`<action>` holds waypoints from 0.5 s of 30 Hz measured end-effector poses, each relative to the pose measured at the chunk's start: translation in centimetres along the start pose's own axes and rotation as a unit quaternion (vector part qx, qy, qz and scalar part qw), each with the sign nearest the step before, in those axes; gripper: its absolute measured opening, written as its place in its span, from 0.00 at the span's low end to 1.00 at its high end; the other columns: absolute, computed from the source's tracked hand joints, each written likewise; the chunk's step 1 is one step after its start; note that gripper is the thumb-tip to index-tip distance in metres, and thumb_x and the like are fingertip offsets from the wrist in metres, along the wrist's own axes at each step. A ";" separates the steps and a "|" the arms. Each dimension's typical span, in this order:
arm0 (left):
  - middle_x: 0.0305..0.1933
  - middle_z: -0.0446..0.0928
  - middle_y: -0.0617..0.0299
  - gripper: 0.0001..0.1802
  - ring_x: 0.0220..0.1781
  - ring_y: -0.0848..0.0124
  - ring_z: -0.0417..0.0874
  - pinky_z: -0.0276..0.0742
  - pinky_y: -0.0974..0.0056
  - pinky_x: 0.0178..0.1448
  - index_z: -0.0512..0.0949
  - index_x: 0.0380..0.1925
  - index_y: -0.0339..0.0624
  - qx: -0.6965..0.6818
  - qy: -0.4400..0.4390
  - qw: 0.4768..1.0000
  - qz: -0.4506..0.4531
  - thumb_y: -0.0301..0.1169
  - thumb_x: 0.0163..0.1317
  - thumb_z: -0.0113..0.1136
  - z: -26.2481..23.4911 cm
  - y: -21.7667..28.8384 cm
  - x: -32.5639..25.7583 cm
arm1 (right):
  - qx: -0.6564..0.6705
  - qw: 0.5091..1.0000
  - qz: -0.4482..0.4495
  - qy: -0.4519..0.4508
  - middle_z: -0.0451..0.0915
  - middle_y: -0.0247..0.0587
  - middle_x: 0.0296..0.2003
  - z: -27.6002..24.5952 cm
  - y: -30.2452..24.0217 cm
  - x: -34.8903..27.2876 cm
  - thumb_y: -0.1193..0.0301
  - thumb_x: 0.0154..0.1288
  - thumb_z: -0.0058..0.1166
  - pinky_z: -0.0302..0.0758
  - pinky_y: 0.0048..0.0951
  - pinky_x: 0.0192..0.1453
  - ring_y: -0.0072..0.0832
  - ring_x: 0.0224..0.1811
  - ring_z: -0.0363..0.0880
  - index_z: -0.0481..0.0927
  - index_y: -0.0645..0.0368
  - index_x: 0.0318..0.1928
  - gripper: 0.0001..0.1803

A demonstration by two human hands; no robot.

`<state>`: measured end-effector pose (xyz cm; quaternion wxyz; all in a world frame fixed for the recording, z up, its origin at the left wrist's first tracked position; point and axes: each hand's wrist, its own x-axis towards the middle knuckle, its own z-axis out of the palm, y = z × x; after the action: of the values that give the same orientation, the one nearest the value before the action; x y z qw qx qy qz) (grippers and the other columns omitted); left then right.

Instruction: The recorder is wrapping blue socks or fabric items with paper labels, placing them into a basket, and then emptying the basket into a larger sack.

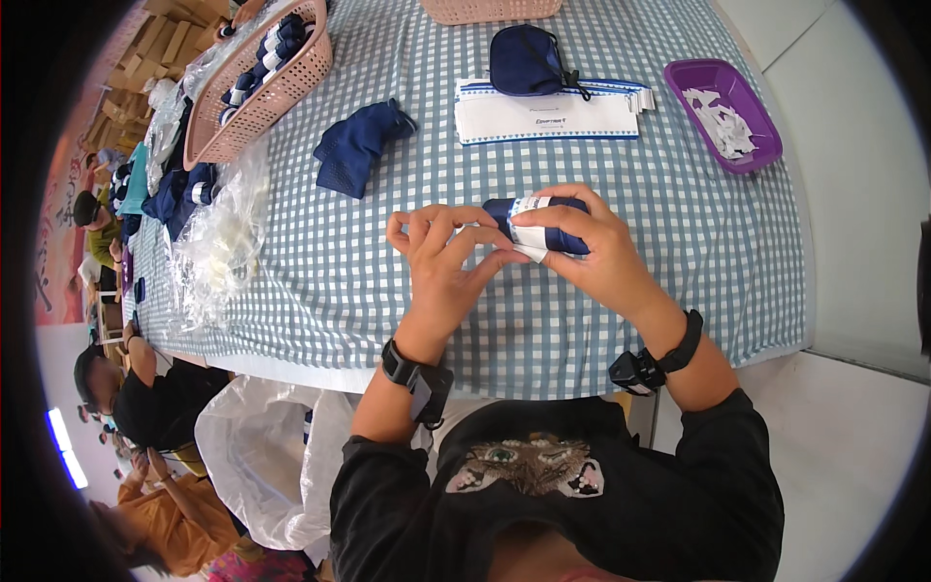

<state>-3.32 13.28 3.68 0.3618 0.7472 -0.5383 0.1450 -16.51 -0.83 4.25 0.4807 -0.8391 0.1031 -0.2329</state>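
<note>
My right hand (593, 238) is closed round a navy rolled cloth (570, 239) over the checked table. A white paper band (529, 231) with a blue edge wraps the roll. With thumb and fingertips pinched, my left hand (451, 250) grips the band's loose end at the roll's left side. Farther off lies a stack of white paper bands (548, 124) with blue borders, and a navy drawstring pouch (527, 60) rests on it. Left of the stack is a crumpled navy mesh cloth (359, 145), apart from both hands.
A purple tray (771, 145) of white paper pieces stands at the far right. At the far left, a pink basket (208, 136) holds banded navy rolls beside clear plastic bags (218, 242). A lined bin (262, 456) stands below the table's edge. Other people work along the left.
</note>
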 end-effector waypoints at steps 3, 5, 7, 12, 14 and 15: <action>0.37 0.76 0.80 0.14 0.44 0.74 0.68 0.48 0.59 0.55 0.80 0.21 0.57 -0.002 -0.008 1.000 0.007 0.38 0.32 0.75 0.0 -0.1 0.0 | -0.023 1.000 0.000 0.000 0.71 0.40 0.49 0.2 0.0 -0.1 0.79 0.48 0.61 0.78 0.35 0.51 0.39 0.50 0.76 0.80 0.47 0.46 0.22; 0.36 0.77 0.75 0.13 0.43 0.72 0.71 0.54 0.60 0.54 0.79 0.22 0.53 0.024 -0.008 0.999 0.032 0.35 0.34 0.74 0.0 0.1 0.1 | -0.027 1.000 -0.002 0.012 0.70 0.40 0.49 0.3 0.3 -0.1 0.79 0.48 0.62 0.79 0.35 0.49 0.40 0.48 0.76 0.80 0.47 0.46 0.21; 0.35 0.77 0.71 0.12 0.41 0.72 0.73 0.60 0.62 0.52 0.78 0.23 0.50 -0.103 -0.028 0.994 -0.019 0.33 0.38 0.73 0.2 -0.2 0.2 | -0.049 0.998 -0.016 0.040 0.70 0.41 0.48 0.2 0.8 0.0 0.79 0.48 0.62 0.78 0.35 0.49 0.39 0.48 0.76 0.80 0.48 0.46 0.21; 0.35 0.78 0.60 0.03 0.34 0.76 0.76 0.72 0.71 0.41 0.74 0.32 0.40 -0.492 -0.002 0.810 -0.319 0.25 0.65 0.52 0.8 -1.1 0.2 | -0.019 0.993 -0.011 0.116 0.74 0.39 0.45 -0.4 2.2 0.5 0.78 0.48 0.64 0.77 0.31 0.49 0.34 0.47 0.77 0.80 0.50 0.45 0.21; 0.36 0.78 0.62 0.06 0.32 0.78 0.75 0.72 0.72 0.40 0.71 0.35 0.39 -0.471 0.035 0.834 -0.286 0.24 0.69 0.44 1.2 -2.2 -0.3 | 0.112 0.991 0.014 0.070 0.77 0.35 0.42 -0.5 2.2 0.8 0.75 0.49 0.66 0.75 0.26 0.49 0.27 0.47 0.76 0.81 0.53 0.44 0.19; 0.37 0.78 0.61 0.07 0.33 0.78 0.74 0.71 0.72 0.41 0.72 0.34 0.39 -0.427 0.029 0.868 -0.252 0.23 0.68 0.42 1.3 -2.9 -0.6 | 0.113 0.991 0.011 0.072 0.77 0.35 0.42 -0.5 2.0 0.8 0.75 0.49 0.66 0.75 0.26 0.49 0.27 0.47 0.76 0.81 0.53 0.44 0.19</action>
<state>-1.13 13.24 1.33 0.6853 0.6253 -0.3304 -0.1738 -15.92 -2.56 3.03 0.5662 -0.7593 0.1195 -0.2977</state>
